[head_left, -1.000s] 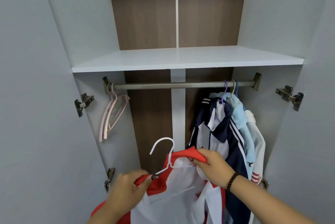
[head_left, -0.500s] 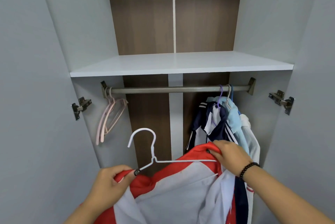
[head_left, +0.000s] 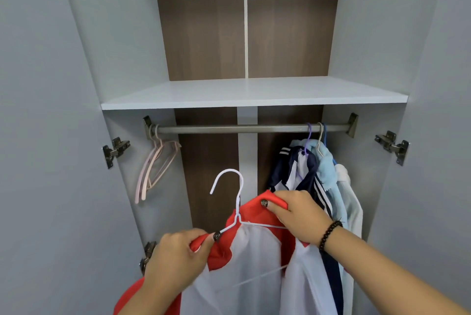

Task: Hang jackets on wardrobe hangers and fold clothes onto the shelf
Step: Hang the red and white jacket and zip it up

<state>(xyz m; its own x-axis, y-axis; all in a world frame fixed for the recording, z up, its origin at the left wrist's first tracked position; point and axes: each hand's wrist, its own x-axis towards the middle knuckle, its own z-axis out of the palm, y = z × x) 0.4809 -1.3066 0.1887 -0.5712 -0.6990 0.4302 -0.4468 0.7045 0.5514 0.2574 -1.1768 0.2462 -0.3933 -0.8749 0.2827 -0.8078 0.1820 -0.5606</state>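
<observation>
The red-and-white jacket (head_left: 257, 258) is held up in front of the open wardrobe, below the rail (head_left: 244, 128) and under the white shelf (head_left: 254, 96), and it is draped only partly over the white wire hanger (head_left: 238, 202), whose hook stands free above the collar. The chief risk is judged to lie in the seating of the garment: the right shoulder of the jacket appears bunched rather than drawn down over the hanger arm, so that the cloth could slide off to one side once the grip is released or the hook is raised to the rail. A thin wire hanger is also likely to tip under an uneven load, and the hook could be caught on the dark blue jacket (head_left: 303, 174) hanging close beside it at the right, or be set short of the rail. The left hand (head_left: 175, 258) is closed, its fingers (head_left: 201, 238) curled round the red shoulder fabric with the thumb pressed near the left end of the hanger arm. The right hand (head_left: 298, 215) is likewise closed, the red collar edge being pinched between thumb and curled fingers just above the wire. Spare pink hangers (head_left: 155, 164) are hung at the left end of the rail, well apart from the work.
</observation>
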